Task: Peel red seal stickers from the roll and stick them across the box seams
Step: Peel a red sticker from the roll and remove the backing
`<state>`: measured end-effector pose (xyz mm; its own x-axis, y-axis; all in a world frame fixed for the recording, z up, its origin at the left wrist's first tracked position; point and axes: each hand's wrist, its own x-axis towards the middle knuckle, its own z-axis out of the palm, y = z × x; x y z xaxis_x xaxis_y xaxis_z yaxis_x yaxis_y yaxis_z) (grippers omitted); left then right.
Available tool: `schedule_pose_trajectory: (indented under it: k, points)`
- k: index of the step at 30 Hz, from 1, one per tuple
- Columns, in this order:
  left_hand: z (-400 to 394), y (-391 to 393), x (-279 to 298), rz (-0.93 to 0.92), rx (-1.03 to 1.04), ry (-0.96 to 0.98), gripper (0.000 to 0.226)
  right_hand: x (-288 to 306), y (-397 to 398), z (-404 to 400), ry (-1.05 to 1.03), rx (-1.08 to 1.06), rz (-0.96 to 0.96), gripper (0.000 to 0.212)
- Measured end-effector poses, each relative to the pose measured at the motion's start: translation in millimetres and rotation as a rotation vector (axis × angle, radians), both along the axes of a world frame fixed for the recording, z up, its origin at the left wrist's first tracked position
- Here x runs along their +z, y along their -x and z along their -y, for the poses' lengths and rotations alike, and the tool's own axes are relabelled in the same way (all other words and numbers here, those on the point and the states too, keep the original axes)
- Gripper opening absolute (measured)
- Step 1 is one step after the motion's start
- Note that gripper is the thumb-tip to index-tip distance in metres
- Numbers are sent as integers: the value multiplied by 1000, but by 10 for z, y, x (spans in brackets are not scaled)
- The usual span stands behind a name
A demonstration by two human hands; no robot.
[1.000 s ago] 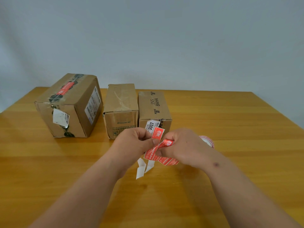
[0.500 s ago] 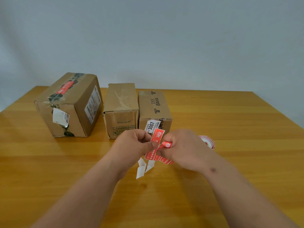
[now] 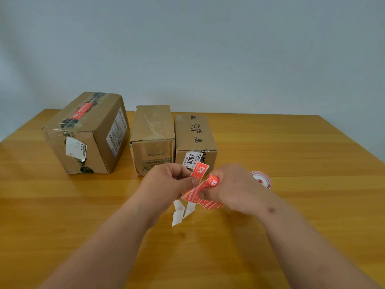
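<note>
Pale blue-grey wall backs a wooden table (image 3: pixel 291 163) bearing three brown cardboard boxes (image 3: pixel 153 140). Above the table's middle, the left hand (image 3: pixel 170 184) pinches a red rectangular seal sticker (image 3: pixel 199 174), while the right hand (image 3: pixel 233 187) grips the red sticker strip (image 3: pixel 210 204), white backing dangling. Behind the right hand lies the red-and-white sticker roll (image 3: pixel 263 180).

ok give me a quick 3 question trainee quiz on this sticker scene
1. How many boxes stand on the table?
2. True or false: the middle box already carries a red seal.
3. Which hand pinches the upright sticker: A left, B right?

Key: 1. Three. 2. False; only the left box shows a seal on top. 3. A; the left hand pinches it, while the right hand holds the strip.
</note>
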<state>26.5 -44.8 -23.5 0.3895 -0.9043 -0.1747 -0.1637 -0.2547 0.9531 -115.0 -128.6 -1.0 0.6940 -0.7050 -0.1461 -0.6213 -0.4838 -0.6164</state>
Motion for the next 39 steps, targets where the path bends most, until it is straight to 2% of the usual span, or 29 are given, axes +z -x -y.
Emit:
schedule_pose_trajectory:
  k: [5,8,16,19,26,31,34,39]
  points:
    - [-13,-7,23,44,-44,-33,1,38,22,-3,29,29,-15,26]
    - [6,6,24,45,-17,-28,4,51,19,-2,44,30,-22,25]
    - [41,23,-4,-55,75,-38,5,101,33,-17,90,-10,-40,32]
    - [49,13,-10,-81,101,-26,5,121,40,-23,102,-6,-51,23]
    - [62,-16,-44,-109,165,-5,6,154,53,-23,121,0,-53,27]
    - [55,-58,-74,-112,223,-12,5,173,86,11,106,-29,-72,18]
    - [40,-89,-55,-139,220,-25,6,176,75,10,182,-17,-108,14]
    - [16,-77,-13,-106,166,-44,8,147,-16,-35,426,-38,-196,37]
